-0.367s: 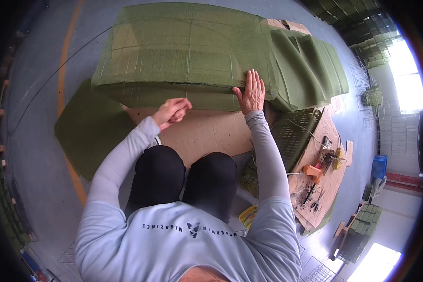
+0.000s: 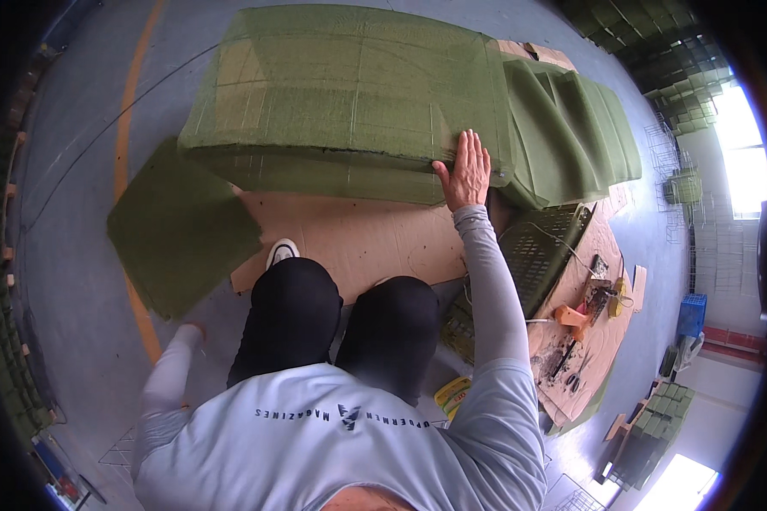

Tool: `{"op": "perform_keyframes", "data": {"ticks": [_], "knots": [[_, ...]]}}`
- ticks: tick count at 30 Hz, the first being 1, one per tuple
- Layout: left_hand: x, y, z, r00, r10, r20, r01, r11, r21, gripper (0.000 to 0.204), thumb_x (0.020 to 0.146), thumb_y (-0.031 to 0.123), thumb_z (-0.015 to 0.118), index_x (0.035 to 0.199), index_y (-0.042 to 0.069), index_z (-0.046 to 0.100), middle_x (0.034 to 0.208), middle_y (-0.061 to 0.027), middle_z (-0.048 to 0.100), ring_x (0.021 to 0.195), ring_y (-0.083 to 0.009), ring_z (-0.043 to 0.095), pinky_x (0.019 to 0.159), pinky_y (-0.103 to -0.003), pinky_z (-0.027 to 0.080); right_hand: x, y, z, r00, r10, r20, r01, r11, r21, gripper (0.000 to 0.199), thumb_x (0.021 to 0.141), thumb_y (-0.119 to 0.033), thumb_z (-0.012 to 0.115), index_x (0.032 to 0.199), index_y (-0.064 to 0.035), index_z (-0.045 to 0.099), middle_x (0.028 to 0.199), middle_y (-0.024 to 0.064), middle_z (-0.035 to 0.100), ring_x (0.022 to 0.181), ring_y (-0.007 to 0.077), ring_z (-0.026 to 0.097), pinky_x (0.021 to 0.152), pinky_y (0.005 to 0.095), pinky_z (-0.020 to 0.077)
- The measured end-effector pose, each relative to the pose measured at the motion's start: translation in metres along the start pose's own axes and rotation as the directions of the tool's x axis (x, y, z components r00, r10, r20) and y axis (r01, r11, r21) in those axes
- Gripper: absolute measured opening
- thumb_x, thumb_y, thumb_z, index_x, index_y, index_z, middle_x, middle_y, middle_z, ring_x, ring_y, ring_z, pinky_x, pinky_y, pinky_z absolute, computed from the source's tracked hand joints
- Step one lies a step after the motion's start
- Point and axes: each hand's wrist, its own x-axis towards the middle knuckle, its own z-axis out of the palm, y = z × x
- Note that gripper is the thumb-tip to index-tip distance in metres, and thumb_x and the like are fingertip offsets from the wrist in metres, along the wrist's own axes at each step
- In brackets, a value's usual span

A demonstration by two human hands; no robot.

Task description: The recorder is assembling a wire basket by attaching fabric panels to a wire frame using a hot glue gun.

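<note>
A long box shape covered in green mesh lies across the far side, with thin wires showing through the mesh. My right hand rests flat on its near right edge, fingers extended and thumb apart. Low at my left side is my left hand, just short of the near tip of a darker green mesh sheet. Only a small, smeared part of that hand shows, so its fingers cannot be made out. Along the box's near edge runs a dark, uneven seam.
Folded green mesh drapes off the box's right end. Cardboard lies before my knees. At right, a green plastic crate stands beside a cardboard top holding an orange glue gun and scissors. A blue crate sits farther right.
My left hand has swung from near the box's front edge down and back to my left side. My right hand stays on the mesh. The whole view has shifted slightly.
</note>
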Motion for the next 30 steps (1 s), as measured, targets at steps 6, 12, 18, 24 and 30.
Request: {"op": "perform_keyframes", "data": {"ticks": [6,12,18,24,30], "knots": [[0.021,0.031,-0.206,0.815,-0.282,-0.506,-0.183,0.704,-0.686,0.036,0.084,0.035,0.058,0.076,0.001,0.065,0.087,-0.0209,0.062,0.084,-0.0413,0.060,0.071,-0.048,0.046,-0.012,0.018,-0.009,1.000,0.019,0.010,-0.019,0.999,-0.049,0.086,0.087,-0.061,0.048,0.143,0.0010,0.029,0.148,0.0168,0.034,0.140,0.0292,0.029,0.114,0.0456,0.0203],[0.021,0.099,-0.435,0.624,-0.092,-0.776,-0.774,0.064,-0.630,0.026,0.092,0.024,0.060,0.088,0.000,0.069,0.073,-0.0022,0.066,0.057,-0.0080,0.058,0.052,-0.023,0.047,-0.009,0.010,-0.005,1.000,0.003,0.015,-0.003,0.999,-0.046,0.086,0.087,-0.060,0.048,0.144,0.0009,0.028,0.148,0.0170,0.034,0.140,0.0294,0.029,0.114,0.0456,0.0204],[0.076,0.123,-0.465,0.576,-0.159,-0.802,-0.809,0.025,-0.587,0.024,0.092,0.019,0.060,0.095,-0.004,0.067,0.077,-0.0090,0.068,0.072,-0.0174,0.066,0.067,-0.032,0.052,-0.003,-0.001,0.001,1.000,-0.007,0.029,0.007,1.000,-0.026,0.084,0.089,-0.059,0.046,0.145,0.0012,0.027,0.148,0.0181,0.034,0.140,0.0305,0.028,0.114,0.0448,0.0199],[0.027,0.137,-0.509,-0.022,-0.037,-0.999,-0.652,0.758,-0.014,0.041,0.092,0.033,0.056,0.121,0.005,0.061,0.121,-0.0118,0.062,0.106,-0.0273,0.062,0.092,-0.043,0.050,-0.011,0.013,-0.007,1.000,0.018,0.002,-0.017,0.998,-0.065,0.088,0.087,-0.062,0.046,0.144,0.0013,0.027,0.148,0.0178,0.035,0.140,0.0298,0.028,0.114,0.0457,0.0206],[0.069,0.114,-0.521,0.111,0.110,-0.988,-0.181,0.979,0.089,0.073,0.089,0.048,0.052,0.147,0.010,0.030,0.152,-0.0070,0.031,0.139,-0.0237,0.031,0.113,-0.043,0.030,-0.013,0.002,-0.003,1.000,0.011,0.023,-0.009,0.997,-0.074,0.089,0.085,-0.061,0.048,0.145,0.0009,0.026,0.149,0.0166,0.033,0.141,0.0288,0.027,0.114,0.0454,0.0203]]}}
